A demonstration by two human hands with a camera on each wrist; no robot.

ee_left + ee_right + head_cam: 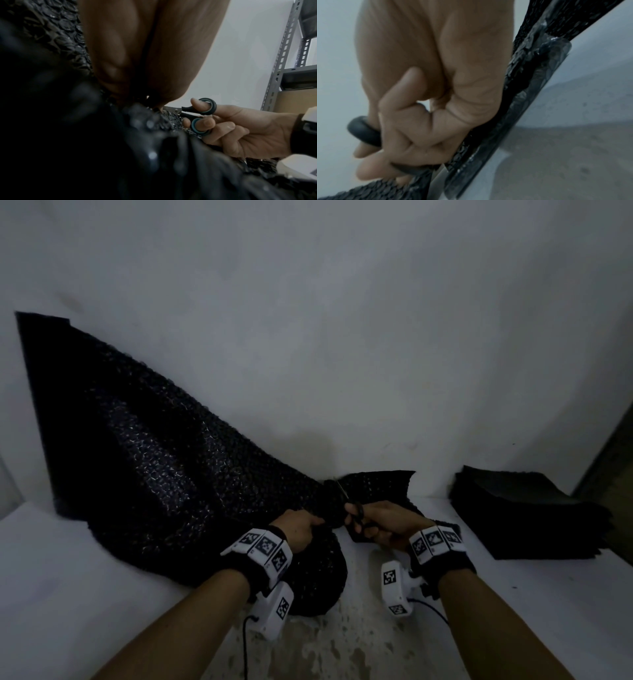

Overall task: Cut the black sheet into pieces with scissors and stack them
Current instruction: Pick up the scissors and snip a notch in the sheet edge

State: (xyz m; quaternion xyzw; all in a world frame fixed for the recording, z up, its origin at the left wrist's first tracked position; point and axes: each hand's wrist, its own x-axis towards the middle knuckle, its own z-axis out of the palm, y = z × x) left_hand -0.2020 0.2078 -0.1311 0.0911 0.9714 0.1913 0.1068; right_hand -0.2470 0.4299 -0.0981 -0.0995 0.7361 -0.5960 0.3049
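Across the white surface [85, 559], from about ten o'clock down toward the centre, lies the black sheet [154, 446], a bubbled, shiny material leaning up against the pale wall [325, 320] and bunching where the hands meet. At the bunched part the left hand [298, 529] grips the sheet, its fingers curled round a gathered fold. Just beside it, toward three o'clock, the right hand [383, 525] holds the scissors [356, 513]: the left wrist view shows the thumb [199, 104] through the upper black-and-teal ring and a finger through the lower one, with the blades [171, 108] reaching into the sheet's edge. How far apart the blades stand is hard to tell. A smaller flap of the sheet [380, 484] spreads beyond the scissors at about one o'clock. Well apart, at three o'clock, a stack of black pieces [524, 515] rests on the surface. A grey metal shelf rack [283, 56] appears in the left wrist view.
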